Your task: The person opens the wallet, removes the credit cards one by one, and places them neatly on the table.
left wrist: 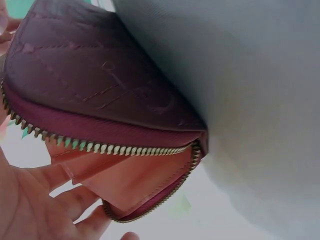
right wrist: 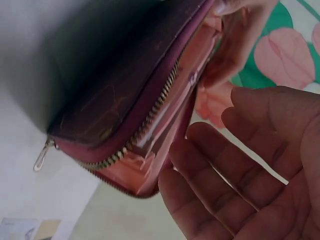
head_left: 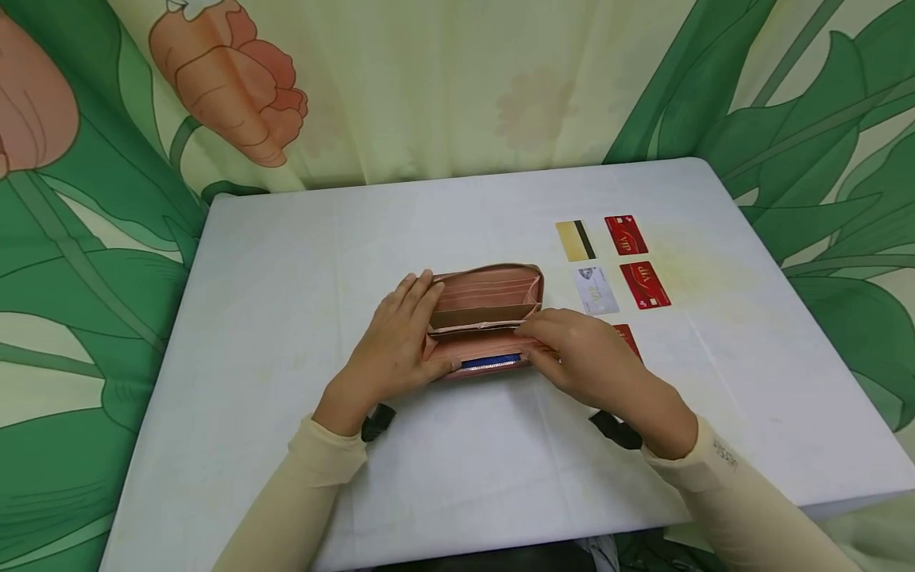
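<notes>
Maroon zip wallet [head_left: 489, 295], open, your left hand [head_left: 397, 338] gripping one end, your right hand [head_left: 589, 353] at the other, hold unclear; five cards [head_left: 646, 285] on the desk [head_left: 286, 270].

The white table [head_left: 322, 238] bears five cards [head_left: 645, 284]; also an open wallet [head_left: 482, 318].

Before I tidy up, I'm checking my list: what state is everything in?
wallet: unzipped, open
left hand: holding the wallet
right hand: touching the wallet, grip unclear
zip pull: hanging
gold card: flat, stripe up
white card: flat
red cards: flat, one partly hidden
blue item: mostly hidden
</notes>
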### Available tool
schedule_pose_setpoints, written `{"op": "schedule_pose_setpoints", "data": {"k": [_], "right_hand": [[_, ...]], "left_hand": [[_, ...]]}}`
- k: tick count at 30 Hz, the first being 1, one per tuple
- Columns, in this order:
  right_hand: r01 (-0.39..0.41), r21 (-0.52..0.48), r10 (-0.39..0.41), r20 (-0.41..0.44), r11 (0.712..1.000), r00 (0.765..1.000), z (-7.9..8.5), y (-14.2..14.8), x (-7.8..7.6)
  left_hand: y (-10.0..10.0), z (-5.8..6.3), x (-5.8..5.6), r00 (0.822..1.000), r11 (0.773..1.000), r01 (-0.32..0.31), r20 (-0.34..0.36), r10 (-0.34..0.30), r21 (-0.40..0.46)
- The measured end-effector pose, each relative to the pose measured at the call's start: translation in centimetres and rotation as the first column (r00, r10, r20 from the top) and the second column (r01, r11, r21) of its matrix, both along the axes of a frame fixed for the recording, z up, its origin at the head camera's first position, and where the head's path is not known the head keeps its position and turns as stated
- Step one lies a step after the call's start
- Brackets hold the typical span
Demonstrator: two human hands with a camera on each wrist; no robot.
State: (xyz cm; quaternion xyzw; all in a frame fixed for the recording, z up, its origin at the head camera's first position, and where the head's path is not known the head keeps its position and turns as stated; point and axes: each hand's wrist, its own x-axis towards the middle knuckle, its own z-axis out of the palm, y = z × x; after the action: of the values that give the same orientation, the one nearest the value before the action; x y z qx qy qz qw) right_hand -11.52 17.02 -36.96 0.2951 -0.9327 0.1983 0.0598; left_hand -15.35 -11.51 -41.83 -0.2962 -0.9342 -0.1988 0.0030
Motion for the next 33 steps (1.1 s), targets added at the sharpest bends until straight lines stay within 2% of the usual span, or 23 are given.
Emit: {"op": "schedule_pose_setpoints", "data": {"k": [7, 20, 27, 33], "right_hand": [[-0.117, 0.024, 0.117, -0.012, 0.993, 0.993, -1.0, -1.3, -0.5], [-0.192, 0.097, 0.2, -0.084, 0.977, 0.976, -1.9, -2.3, -1.4], [-0.238, 0.168, 0.246, -0.029, 0.957, 0.969, -1.7, -2.3, -2.2], [-0.299, 0.271, 0.304, 0.027, 0.915, 0.952, -1.4, -2.7, -2.6]], "left_hand": [[0.1, 0.4, -0.1, 1.0, 0.999, -0.012, 0.008, 0.012, -0.034], [0.4, 0.3, -0.2, 0.995, 0.999, -0.016, -0.099, 0.011, -0.049], [0.5, 0.3, -0.2, 0.994, 0.997, -0.021, -0.113, 0.013, -0.07], [0.7, 0.4, -0.2, 0.994, 0.997, -0.022, -0.106, 0.014, -0.076]]}}
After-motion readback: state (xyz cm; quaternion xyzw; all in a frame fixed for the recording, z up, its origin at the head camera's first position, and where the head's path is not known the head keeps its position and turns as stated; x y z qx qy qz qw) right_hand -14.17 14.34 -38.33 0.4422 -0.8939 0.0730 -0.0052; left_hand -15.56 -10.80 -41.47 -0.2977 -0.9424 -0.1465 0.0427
